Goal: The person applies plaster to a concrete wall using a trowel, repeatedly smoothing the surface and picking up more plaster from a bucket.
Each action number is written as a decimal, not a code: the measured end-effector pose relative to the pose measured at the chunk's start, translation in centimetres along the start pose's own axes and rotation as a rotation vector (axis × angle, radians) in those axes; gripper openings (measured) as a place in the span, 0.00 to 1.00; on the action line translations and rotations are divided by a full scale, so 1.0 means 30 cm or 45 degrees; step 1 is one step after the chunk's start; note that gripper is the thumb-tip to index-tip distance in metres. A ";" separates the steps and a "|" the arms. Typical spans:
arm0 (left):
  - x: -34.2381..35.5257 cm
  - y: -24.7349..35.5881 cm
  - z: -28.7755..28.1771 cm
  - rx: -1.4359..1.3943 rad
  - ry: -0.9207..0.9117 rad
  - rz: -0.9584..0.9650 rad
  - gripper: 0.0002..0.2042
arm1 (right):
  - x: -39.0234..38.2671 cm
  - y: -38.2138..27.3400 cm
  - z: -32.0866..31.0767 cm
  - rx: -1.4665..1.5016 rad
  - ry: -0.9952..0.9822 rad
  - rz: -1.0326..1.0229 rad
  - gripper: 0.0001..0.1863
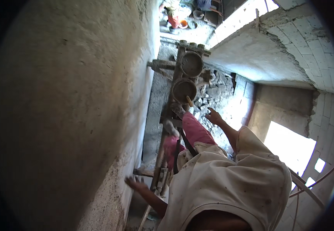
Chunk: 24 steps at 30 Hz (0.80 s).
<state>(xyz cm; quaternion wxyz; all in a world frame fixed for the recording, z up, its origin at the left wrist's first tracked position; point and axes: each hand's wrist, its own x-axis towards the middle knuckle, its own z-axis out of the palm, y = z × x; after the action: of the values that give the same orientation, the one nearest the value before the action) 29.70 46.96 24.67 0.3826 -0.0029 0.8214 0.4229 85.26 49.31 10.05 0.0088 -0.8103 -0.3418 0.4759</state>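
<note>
My left hand (137,184) is held beside the plastered wall (86,96), fingers spread and nothing in them. I cannot tell whether it touches the wall. Out to the right, my right hand (214,116) hangs in the air with its fingers apart, holding nothing. The nearest thing to it is a short wooden handle (190,101), which leans on the rim of a round pan (173,92) of grey mortar; the tool's other end is hidden. Just beyond stands a second round mortar pan (192,64). Both pans sit on the narrow scaffold boards ahead of my feet.
I stand on a raised wooden scaffold (179,57) along the wall. Broken rubble (220,86) lies below on the right. Farther off are an orange bucket (183,24), other containers and a person (204,4). Unplastered block wall (298,38) and a bright opening (286,146) lie right.
</note>
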 end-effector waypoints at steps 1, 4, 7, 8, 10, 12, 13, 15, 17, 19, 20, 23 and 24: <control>-0.009 0.019 0.150 0.010 -0.239 -0.056 0.35 | 0.024 0.005 0.012 0.058 -0.004 0.017 0.40; -0.024 0.025 0.582 0.477 -0.722 0.099 0.41 | 0.133 0.033 0.110 -0.040 0.111 -0.146 0.38; 0.185 -0.260 0.926 0.605 -1.156 0.224 0.44 | 0.277 0.059 0.213 -0.078 -0.049 0.043 0.38; 0.195 -0.337 1.056 0.560 -1.156 0.025 0.46 | 0.339 0.124 0.256 -0.137 -0.016 0.053 0.37; 0.296 -0.505 1.244 0.755 -1.043 -0.166 0.52 | 0.475 0.166 0.340 -0.210 -0.014 0.118 0.37; 0.421 -0.705 1.380 0.776 -1.091 0.042 0.54 | 0.615 0.169 0.419 -0.200 0.024 0.167 0.39; 0.471 -0.799 1.442 0.786 -1.113 0.148 0.56 | 0.689 0.167 0.464 -0.221 0.040 0.199 0.40; 0.471 -0.946 1.591 0.896 -1.368 0.414 0.56 | 0.799 0.227 0.546 -0.182 0.152 0.253 0.42; 0.470 -1.079 1.739 0.951 -1.474 0.625 0.56 | 0.905 0.281 0.601 -0.105 0.105 0.273 0.45; 0.505 -1.207 1.866 0.971 -1.403 0.774 0.56 | 1.006 0.267 0.660 0.078 0.007 0.240 0.47; 0.531 -1.245 1.908 0.905 -1.371 0.715 0.53 | 1.033 0.211 0.687 0.062 0.005 0.174 0.47; 0.624 -1.320 2.047 0.752 -1.432 0.568 0.50 | 1.126 0.179 0.725 0.130 -0.054 0.320 0.49; 0.641 -1.330 2.063 0.940 -1.332 0.660 0.44 | 1.147 0.186 0.723 0.072 -0.125 0.328 0.49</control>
<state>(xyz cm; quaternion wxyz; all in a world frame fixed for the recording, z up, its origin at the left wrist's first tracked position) 67.97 70.61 -36.72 0.5910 0.5286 0.5933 0.1392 82.22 57.63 -30.03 -0.0462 -0.8227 -0.2215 0.5216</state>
